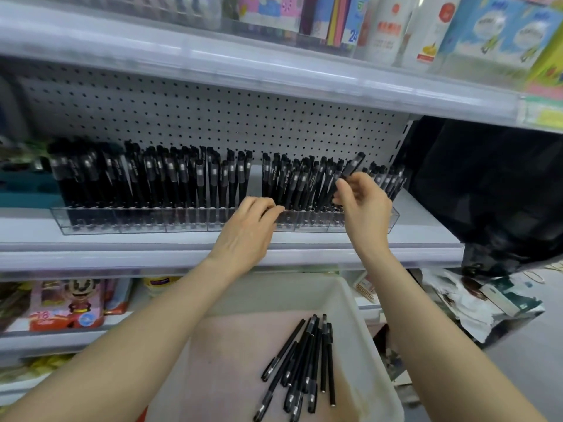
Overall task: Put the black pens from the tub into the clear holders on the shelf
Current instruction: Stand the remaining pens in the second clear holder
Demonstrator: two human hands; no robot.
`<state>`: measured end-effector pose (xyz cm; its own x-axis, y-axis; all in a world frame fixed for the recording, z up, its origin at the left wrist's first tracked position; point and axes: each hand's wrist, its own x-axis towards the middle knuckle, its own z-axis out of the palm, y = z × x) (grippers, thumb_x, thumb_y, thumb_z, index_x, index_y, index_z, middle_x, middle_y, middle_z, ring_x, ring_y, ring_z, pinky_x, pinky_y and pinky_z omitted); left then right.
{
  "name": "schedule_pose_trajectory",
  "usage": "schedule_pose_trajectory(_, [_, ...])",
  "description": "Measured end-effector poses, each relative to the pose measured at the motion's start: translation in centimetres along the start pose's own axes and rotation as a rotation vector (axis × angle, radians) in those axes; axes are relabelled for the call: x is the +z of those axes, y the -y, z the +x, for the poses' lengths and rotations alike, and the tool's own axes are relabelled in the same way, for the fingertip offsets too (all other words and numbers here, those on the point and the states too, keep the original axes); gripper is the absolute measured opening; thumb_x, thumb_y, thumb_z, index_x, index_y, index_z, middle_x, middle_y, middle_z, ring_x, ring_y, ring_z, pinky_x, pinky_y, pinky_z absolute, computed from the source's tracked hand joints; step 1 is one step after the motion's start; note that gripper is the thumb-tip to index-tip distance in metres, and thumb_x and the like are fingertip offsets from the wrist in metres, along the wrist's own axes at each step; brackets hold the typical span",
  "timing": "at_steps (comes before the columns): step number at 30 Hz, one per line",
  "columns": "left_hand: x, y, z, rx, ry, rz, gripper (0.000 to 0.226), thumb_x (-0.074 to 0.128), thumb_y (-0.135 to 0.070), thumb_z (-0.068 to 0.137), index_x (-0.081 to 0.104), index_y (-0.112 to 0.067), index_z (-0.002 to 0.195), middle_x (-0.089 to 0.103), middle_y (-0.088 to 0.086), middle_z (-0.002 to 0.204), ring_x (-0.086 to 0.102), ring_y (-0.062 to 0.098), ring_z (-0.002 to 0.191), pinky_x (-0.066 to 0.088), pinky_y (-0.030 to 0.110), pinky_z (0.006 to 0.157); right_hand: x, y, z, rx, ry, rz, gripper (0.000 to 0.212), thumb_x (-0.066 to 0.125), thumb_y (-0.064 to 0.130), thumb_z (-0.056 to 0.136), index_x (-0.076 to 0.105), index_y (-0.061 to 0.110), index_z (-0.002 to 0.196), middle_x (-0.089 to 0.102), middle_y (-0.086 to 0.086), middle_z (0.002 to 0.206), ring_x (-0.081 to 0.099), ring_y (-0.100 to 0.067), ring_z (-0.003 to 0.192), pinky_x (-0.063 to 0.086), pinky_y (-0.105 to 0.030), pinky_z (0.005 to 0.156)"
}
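shelf [426,239]: left grip [249,226] clasps holder [137,220], right [362,205] pinches pen [353,165].

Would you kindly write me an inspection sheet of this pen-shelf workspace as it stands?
Surface: white shop shelf carries the holders.
Job's things: long clear plastic holders packed with standing black capped pens; white plastic tub below holds loose black pens.
Clutter: crumpled packets and papers lower right.
Grips: right hand pinches a tilted black pen above the holders; left hand curls fingers at the holder rim, hold unclear.
Cables: nothing seen.
Surroundings: grey pegboard, black plastic bag, coloured stationery boxes above.
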<state>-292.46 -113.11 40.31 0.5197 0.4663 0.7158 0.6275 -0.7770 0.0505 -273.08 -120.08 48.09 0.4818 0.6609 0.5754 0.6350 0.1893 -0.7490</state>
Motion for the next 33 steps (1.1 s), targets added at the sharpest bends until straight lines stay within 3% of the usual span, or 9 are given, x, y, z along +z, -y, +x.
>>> schedule_pose_trajectory(4, [0.4,0.1,-0.1,-0.009,-0.009,0.004,0.039,0.065,0.0,0.087,0.061,-0.001,0.126,0.058,0.012,0.116,0.049,0.03,0.108,0.049,0.04,0.096,1.5,0.1,1.0,0.008,0.035,0.0,0.013,0.059,0.026,0.095,0.064,0.014,0.092,0.069,0.005,0.079,0.069,-0.01,0.074,0.056,-0.031,0.075])
schedule_pose_trajectory(13, [1.1,0.3,-0.3,-0.015,-0.03,-0.007,0.045,0.061,0.004,0.083,0.06,-0.002,0.128,0.058,0.011,0.115,0.047,0.029,0.107,0.049,0.038,0.095,3.5,-2.5,-0.3,-0.044,0.12,-0.252,0.021,0.059,0.03,0.096,0.069,0.013,0.102,0.067,0.0,0.081,0.062,-0.017,0.076,0.052,-0.036,0.075])
schedule_pose_trajectory(21, [1.1,0.3,-0.3,-0.021,-0.029,-0.006,0.048,0.06,0.006,0.08,0.059,-0.002,0.128,0.057,0.011,0.114,0.045,0.029,0.107,0.049,0.038,0.094,3.7,-3.4,-2.4,-0.057,0.036,-0.191,0.017,0.063,0.023,0.093,0.064,0.015,0.109,0.061,0.003,0.088,0.054,-0.009,0.076,0.047,-0.023,0.072])
schedule_pose_trajectory(24, [1.1,0.3,-0.3,-0.028,-0.023,-0.01,0.048,0.06,0.006,0.081,0.059,-0.002,0.128,0.057,0.011,0.115,0.044,0.029,0.107,0.05,0.038,0.092,3.0,-3.9,-5.4,-0.023,0.017,-0.126,0.007,0.064,0.023,0.093,0.058,0.021,0.096,0.059,0.007,0.081,0.055,-0.008,0.073,0.045,-0.022,0.066])
schedule_pose_trajectory(28, [1.2,0.4,-0.3,-0.024,-0.03,-0.001,0.047,0.06,0.006,0.081,0.059,-0.002,0.127,0.056,0.012,0.114,0.043,0.029,0.106,0.048,0.038,0.092,2.8,-5.3,-10.6,-0.073,0.349,-0.324,0.01,0.069,0.025,0.087,0.059,0.023,0.083,0.061,0.009,0.069,0.054,-0.006,0.062,0.04,-0.021,0.06])
schedule_pose_trajectory(33, [0.9,0.1,-0.3,-0.03,-0.022,-0.001,0.048,0.059,0.007,0.081,0.059,-0.001,0.128,0.057,0.012,0.113,0.042,0.029,0.105,0.048,0.04,0.093,3.3,-6.8,-13.7,-0.091,1.027,-0.548,0.013,0.072,0.014,0.078,0.07,0.019,0.089,0.064,0.002,0.088,0.059,-0.016,0.081,0.046,-0.028,0.072])
